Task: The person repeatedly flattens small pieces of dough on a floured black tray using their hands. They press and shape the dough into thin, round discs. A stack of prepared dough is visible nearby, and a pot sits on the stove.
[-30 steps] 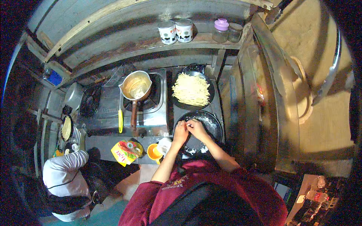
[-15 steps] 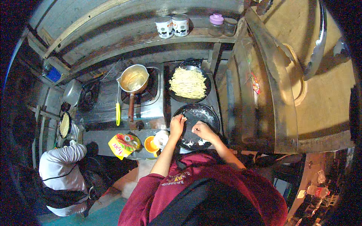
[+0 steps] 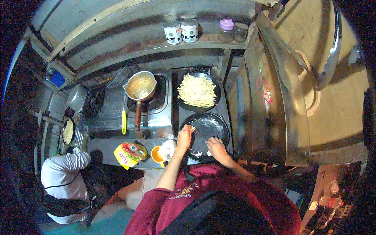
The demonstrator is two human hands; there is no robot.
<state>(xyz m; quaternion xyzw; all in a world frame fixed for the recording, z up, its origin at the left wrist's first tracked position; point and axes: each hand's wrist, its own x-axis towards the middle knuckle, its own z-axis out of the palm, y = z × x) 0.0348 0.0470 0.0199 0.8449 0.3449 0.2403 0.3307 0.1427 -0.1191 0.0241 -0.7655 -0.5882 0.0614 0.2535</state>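
A round dark tray point(image 3: 213, 133) dusted with white powder lies in front of me. My left hand point(image 3: 184, 138) is over its left edge, thumb and fingers pinched on a small pale piece, perhaps dough. Over the near right part of the tray is my right hand point(image 3: 216, 149), its fingers curled down and together near white crumbs point(image 3: 197, 154). Whatever those fingers hold, if anything, is hidden. Beyond this tray a heap of pale yellow noodle strands point(image 3: 197, 91) lies on a second dark pan point(image 3: 216, 102).
To the left stands a stove point(image 3: 109, 113) with a wooden-handled saucepan point(image 3: 140, 87) and a yellow-green handled tool point(image 3: 124, 122). Nearer are a yellow packet point(image 3: 127, 155), an orange cup point(image 3: 157, 154) and a white bag point(image 3: 168, 148). A person in white point(image 3: 64, 174) sits at the far left.
My right hand has moved nearer to me and slightly right over the tray. The left hand keeps its pinch at the tray's left side. The whole view has shifted a little.
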